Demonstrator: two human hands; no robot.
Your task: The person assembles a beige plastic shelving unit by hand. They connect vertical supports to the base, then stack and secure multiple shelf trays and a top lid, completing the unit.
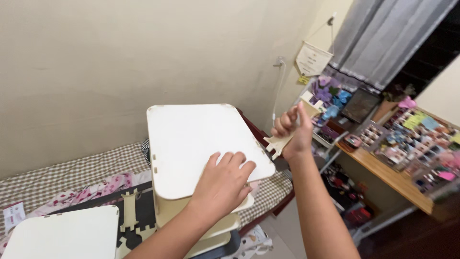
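A cream flat-pack shelf unit [191, 139] stands on a bed, its broad top panel tilted toward me. My left hand [223, 184] lies flat on the near right part of that panel, fingers spread. My right hand [291, 132] is raised just past the panel's right edge, closed around a small cream notched connector piece [277, 143]. Lower shelves of the unit [211, 230] show under my left forearm.
Another cream panel [62, 237] lies at the bottom left, with loose notched pieces [128, 211] on a dark mat. A checked bedsheet [72, 168] covers the bed. To the right, a wooden desk [393, 177] holds photos and trinkets below a grey curtain [383, 38].
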